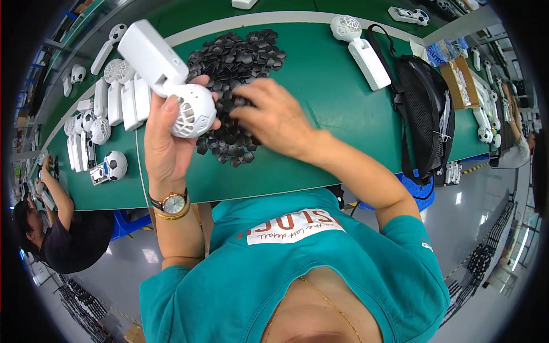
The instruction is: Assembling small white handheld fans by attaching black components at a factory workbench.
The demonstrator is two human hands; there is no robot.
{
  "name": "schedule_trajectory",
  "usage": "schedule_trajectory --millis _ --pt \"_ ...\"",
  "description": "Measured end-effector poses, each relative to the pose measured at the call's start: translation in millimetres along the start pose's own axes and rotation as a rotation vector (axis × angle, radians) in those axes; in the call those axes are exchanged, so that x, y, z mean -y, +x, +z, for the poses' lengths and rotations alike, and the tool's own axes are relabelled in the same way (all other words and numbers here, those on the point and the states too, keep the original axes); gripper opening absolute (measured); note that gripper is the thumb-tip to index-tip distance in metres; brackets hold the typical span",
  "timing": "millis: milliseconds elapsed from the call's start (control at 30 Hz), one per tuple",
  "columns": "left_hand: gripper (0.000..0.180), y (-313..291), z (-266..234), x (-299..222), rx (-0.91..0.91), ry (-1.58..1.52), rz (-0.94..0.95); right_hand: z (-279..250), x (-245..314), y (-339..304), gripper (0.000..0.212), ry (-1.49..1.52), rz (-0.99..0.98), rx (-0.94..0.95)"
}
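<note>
"How far along am I with this ball?"

"Hardly begun, I'd judge: the sides showing are bare white and lattice, with no black piece fitted. Your left hand has it above the tabletop, beside the pile, thumb and fingers pinching it, its handle angled up and left."

"And my right hand?"

"Its fingers are curled down at the black pieces; I can't tell whether they pinch one."

"What's done?"

"The patched ball at your left looks finished on the side showing. The lattice balls behind it and the right-hand ball show no black, so they may be left to do."
</note>
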State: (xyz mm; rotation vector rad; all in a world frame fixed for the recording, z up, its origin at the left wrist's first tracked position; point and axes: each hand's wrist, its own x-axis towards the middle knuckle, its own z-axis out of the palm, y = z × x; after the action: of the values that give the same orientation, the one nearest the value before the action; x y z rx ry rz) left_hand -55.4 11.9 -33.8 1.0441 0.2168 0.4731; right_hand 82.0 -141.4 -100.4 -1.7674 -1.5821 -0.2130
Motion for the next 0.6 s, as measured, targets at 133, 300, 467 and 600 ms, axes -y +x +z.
schedule_trajectory --millis 133,300,467,600 --pt "0.057 2 3 5 0.012 0.008 -0.040 -25 -35 -11 0.024 -0.084 0.115 -0.055" --pt "0.058 4 3 10 0.050 -0.017 -0.083 -64 -66 -39 0.020 -0.185 0.269 -0.128" --pt "0.058 14 5 20 0.091 0.011 -0.069 -81 -61 -48 0.017 0.000 0.526 -0.245" --pt "0.059 19 8 26 0.095 -0.008 -0.089 -86 -46 -47 0.016 0.074 0.610 -0.216"
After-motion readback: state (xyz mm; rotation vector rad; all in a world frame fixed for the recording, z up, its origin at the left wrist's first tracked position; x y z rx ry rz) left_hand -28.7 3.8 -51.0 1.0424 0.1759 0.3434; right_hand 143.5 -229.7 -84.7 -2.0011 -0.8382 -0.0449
